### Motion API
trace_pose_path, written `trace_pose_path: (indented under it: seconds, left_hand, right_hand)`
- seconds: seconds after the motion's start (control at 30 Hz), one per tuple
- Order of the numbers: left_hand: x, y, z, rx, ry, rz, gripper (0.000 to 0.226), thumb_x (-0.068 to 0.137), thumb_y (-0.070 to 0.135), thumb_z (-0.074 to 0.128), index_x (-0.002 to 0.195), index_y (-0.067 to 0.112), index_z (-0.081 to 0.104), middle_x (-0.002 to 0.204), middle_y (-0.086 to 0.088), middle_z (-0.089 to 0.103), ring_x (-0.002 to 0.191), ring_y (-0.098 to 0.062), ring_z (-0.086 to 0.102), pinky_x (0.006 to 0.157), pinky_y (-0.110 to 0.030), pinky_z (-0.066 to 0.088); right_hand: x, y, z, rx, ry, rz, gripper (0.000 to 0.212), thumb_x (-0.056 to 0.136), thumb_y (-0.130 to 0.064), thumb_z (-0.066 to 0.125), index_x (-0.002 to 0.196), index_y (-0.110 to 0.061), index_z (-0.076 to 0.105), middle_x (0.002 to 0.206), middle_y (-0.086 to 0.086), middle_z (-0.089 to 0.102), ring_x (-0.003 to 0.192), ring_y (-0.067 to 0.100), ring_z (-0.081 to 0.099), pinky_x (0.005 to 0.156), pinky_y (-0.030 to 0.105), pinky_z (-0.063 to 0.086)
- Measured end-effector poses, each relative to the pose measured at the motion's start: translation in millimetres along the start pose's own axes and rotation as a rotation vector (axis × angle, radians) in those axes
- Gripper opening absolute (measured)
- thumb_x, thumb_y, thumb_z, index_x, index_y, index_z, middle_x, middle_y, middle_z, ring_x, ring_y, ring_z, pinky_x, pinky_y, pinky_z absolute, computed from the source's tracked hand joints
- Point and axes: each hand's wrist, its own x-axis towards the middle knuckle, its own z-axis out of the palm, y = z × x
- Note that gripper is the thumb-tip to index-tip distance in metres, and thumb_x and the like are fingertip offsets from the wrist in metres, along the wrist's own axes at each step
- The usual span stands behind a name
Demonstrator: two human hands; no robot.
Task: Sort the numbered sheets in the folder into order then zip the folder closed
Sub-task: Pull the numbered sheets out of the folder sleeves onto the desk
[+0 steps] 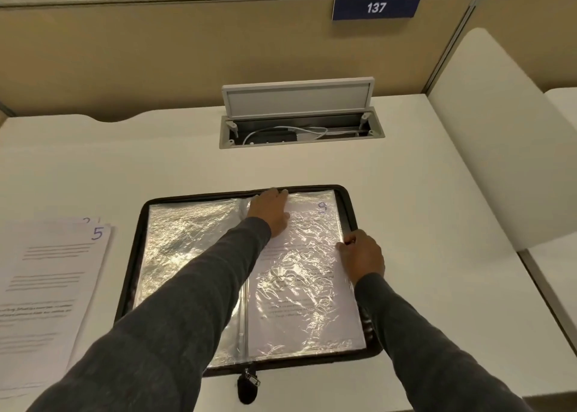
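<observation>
While the folder (347,200) is lying open on the tabletop (156,161), the left grip (271,212) is pressing flat, fingers straight, near its spine's top, and the right grip (362,255) is pinching the outer edge of sleeved sheet 9 (299,286); loose sheets (46,271) are lying just left.

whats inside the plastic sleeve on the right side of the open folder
A printed sheet numbered 9 at its top right corner. The left hand covers its top left part and glare blurs the text; any sheets behind it are hidden.

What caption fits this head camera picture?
Left hand rests on sheet 9 in the open folder; right hand pinches its edge.
</observation>
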Motion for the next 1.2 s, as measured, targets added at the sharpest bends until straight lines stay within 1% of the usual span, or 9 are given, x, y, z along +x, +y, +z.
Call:
trace_pose_path:
  seconds: [0.13, 0.23, 0.3, 0.43, 0.6, 0.77, 0.87, 0.93, 1.2]
  left_hand:
    - [7.5, 3.2, -5.7, -0.026, 0.124, 0.007, 0.031, 0.091, 0.031, 0.058, 0.119, 0.019, 0.055, 0.117, -0.003, 0.053, 0.109, -0.025, 0.052, 0.095, -0.041, 0.035]
    - [10.6, 3.1, -12.5, -0.079, 0.170, 0.031, 0.010, 0.088, 0.028, 0.060, 0.094, 0.021, 0.055, 0.096, 0.002, 0.053, 0.093, -0.022, 0.053, 0.087, -0.038, 0.034]
    - [12.6, 0.2, -17.0, -0.082, 0.177, 0.060, 0.009, 0.088, 0.029, 0.063, 0.087, 0.021, 0.057, 0.094, 0.002, 0.053, 0.088, -0.020, 0.051, 0.085, -0.037, 0.037]
    - [16.3, -8.0, -22.0, -0.160, 0.164, 0.115, 0.007, 0.090, 0.022, 0.065, 0.087, 0.017, 0.068, 0.091, 0.002, 0.055, 0.088, -0.021, 0.054, 0.083, -0.035, 0.042]
    - [13.7, -12.8, -23.7, -0.296, 0.209, 0.113, 0.009, 0.093, 0.016, 0.059, 0.092, 0.017, 0.068, 0.089, 0.003, 0.064, 0.085, -0.019, 0.058, 0.074, -0.029, 0.041]
    - [12.6, -16.6, -25.7, -0.368, 0.225, 0.108, 0.003, 0.094, 0.018, 0.058, 0.094, 0.016, 0.060, 0.087, 0.000, 0.067, 0.080, -0.021, 0.060, 0.072, -0.032, 0.049]
    - [13.0, -17.0, -27.6, -0.356, 0.252, 0.147, 0.005, 0.092, 0.019, 0.059, 0.089, 0.016, 0.057, 0.085, 0.001, 0.058, 0.076, -0.019, 0.054, 0.067, -0.029, 0.042]
    - [13.8, -17.7, -29.2, -0.358, 0.253, 0.167, 0.005, 0.089, 0.018, 0.058, 0.085, 0.017, 0.055, 0.082, 0.003, 0.053, 0.073, -0.019, 0.051, 0.066, -0.028, 0.039]
    - [15.7, -13.6, -37.7, -0.551, -0.006, 0.076, 0.010, 0.092, 0.017, 0.054, 0.089, 0.009, 0.057, 0.092, -0.012, 0.065, 0.084, -0.031, 0.061, 0.073, -0.037, 0.049]
  right_hand:
    - [3.6, 5.7, -5.6, 0.037, -0.027, -0.047, 0.016, 0.094, -0.033, 0.065, 0.104, -0.020, 0.062, 0.101, 0.001, 0.065, 0.088, 0.022, 0.058, 0.077, 0.030, 0.044]
    - [8.3, 9.8, -8.0, 0.065, -0.023, -0.104, 0.019, 0.093, -0.035, 0.067, 0.105, -0.022, 0.063, 0.100, 0.000, 0.066, 0.090, 0.021, 0.062, 0.080, 0.031, 0.049]
    - [10.1, 8.4, -9.2, 0.107, -0.018, -0.133, 0.018, 0.092, -0.035, 0.068, 0.104, -0.023, 0.062, 0.096, -0.002, 0.065, 0.088, 0.019, 0.062, 0.077, 0.030, 0.049]
    - [13.4, -1.1, -11.1, 0.212, -0.054, -0.159, 0.029, 0.091, -0.034, 0.071, 0.116, -0.022, 0.062, 0.102, -0.004, 0.066, 0.093, 0.018, 0.063, 0.087, 0.034, 0.053]
    - [16.0, -10.1, -8.8, 0.298, -0.098, -0.184, 0.035, 0.092, -0.031, 0.070, 0.125, -0.020, 0.063, 0.109, -0.003, 0.068, 0.097, 0.018, 0.065, 0.093, 0.034, 0.054]
    - [15.7, -17.5, -8.0, 0.273, -0.109, -0.201, 0.019, 0.098, -0.030, 0.063, 0.113, -0.018, 0.065, 0.098, -0.005, 0.066, 0.087, 0.015, 0.063, 0.084, 0.029, 0.054]
    - [16.0, -20.0, -6.9, 0.279, -0.089, -0.199, 0.016, 0.099, -0.031, 0.061, 0.108, -0.019, 0.068, 0.093, -0.006, 0.067, 0.081, 0.009, 0.061, 0.074, 0.021, 0.051]
    - [15.1, -21.4, -6.1, 0.315, -0.085, -0.195, 0.015, 0.099, -0.031, 0.060, 0.103, -0.020, 0.069, 0.092, -0.006, 0.069, 0.083, 0.013, 0.063, 0.073, 0.023, 0.053]
    - [10.7, -26.3, -7.6, 0.393, -0.097, -0.193, 0.011, 0.100, -0.029, 0.059, 0.097, -0.023, 0.068, 0.092, -0.004, 0.070, 0.085, 0.016, 0.065, 0.071, 0.022, 0.050]
